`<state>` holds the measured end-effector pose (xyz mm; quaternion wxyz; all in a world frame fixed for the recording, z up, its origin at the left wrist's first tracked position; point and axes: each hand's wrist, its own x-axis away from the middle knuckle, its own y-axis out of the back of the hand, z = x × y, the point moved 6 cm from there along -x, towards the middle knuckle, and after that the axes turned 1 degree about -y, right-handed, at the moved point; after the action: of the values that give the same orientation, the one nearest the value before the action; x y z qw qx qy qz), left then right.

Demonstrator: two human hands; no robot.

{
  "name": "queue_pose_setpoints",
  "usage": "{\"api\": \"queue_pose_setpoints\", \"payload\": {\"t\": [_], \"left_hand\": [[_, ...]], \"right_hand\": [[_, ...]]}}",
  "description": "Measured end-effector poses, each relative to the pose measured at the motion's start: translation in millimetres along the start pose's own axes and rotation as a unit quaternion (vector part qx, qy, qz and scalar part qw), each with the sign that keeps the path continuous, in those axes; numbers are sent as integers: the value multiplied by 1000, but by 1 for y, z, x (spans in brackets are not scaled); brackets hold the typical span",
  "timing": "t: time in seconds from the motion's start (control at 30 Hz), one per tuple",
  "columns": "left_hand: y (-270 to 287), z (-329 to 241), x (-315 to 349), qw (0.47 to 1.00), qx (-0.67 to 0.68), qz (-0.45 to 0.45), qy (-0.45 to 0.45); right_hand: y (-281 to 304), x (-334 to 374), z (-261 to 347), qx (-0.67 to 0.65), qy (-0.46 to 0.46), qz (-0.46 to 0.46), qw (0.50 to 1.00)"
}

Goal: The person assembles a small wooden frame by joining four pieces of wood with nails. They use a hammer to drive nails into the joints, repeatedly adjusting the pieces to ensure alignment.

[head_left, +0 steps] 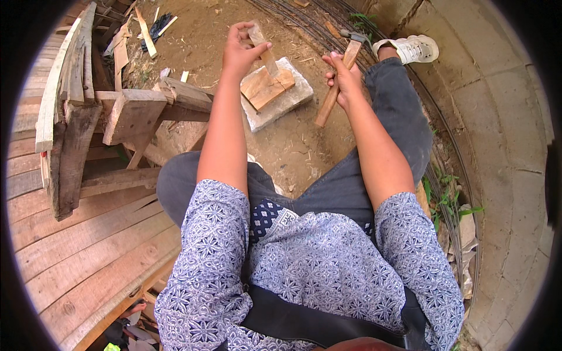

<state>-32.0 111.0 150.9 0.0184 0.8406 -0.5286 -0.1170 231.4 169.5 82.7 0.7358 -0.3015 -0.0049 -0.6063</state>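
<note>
My left hand [240, 50] is closed around a flat, pale wooden strip [268, 60], held tilted between thumb and fingers. The strip's lower end meets a wooden block [263, 89]; whether it sits in a split or just rests on top I cannot tell. Under the block lies a pale stone slab [301, 90] on the dirt. To the right of the slab, my right hand [346, 80] grips a hammer [328, 105] by its wooden handle. The hammer's dark metal head is at the far end, near my shoe.
A rough wooden frame of planks [134, 114] stands at my left, beside stacked boards [105, 251]. Wood scraps [146, 35] lie on the dirt at the far left. Long thin rods [293, 20] run along a concrete wall [497, 146] on the right, with small green plants [448, 193].
</note>
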Motion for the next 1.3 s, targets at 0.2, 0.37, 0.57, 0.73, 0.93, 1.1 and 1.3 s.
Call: {"api": "queue_pose_setpoints", "payload": {"t": [0.2, 0.37, 0.57, 0.73, 0.93, 1.1, 1.3], "left_hand": [[-3, 33, 29, 959, -254, -109, -57], [-21, 51, 57, 945, -312, -79, -53], [-22, 77, 66, 973, -219, 68, 16], [-27, 47, 68, 901, -419, 95, -56], [-18, 30, 54, 802, -523, 116, -264], [-16, 40, 39, 824, -503, 188, -180], [-16, 51, 29, 897, -400, 185, -36]], "right_hand": [[-8, 4, -3, 55, -11, 27, 998], [-17, 10, -9, 84, -13, 63, 994], [-30, 17, -19, 140, -30, 92, 985], [-18, 12, -33, 212, -48, 83, 973], [22, -12, -67, 504, -54, -25, 862], [74, -11, -129, 675, -151, -41, 721], [100, 7, -156, 657, -55, -167, 733]]}}
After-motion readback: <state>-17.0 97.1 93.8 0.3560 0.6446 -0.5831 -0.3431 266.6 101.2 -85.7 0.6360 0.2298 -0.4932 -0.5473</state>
